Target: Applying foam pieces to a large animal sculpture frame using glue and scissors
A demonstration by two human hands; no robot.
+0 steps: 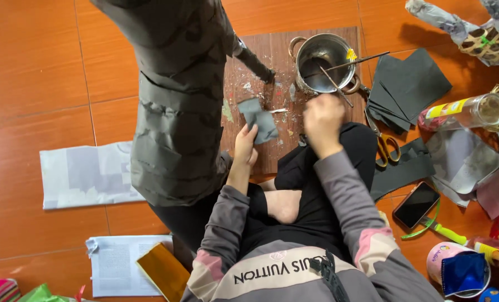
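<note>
My left hand (244, 145) pinches a small grey paper piece (259, 119) over a brown board (272, 84). My right hand (322, 123) is closed around a thin stick (338, 89) that reaches into a metal pot (323, 61); a second stick (355, 60) lies across the pot's rim. To the left stands a large black paper-covered figure (174, 95), close beside my left arm. Its thin dark limb (255, 62) ends on the board.
Black paper sheets (409, 84) and yellow-handled scissors (385, 142) lie right of the pot. A phone (416, 204), a clear bottle (473, 112), newspaper sheets (87, 176) and a printed page (118, 265) lie around on the orange tile floor (31, 67).
</note>
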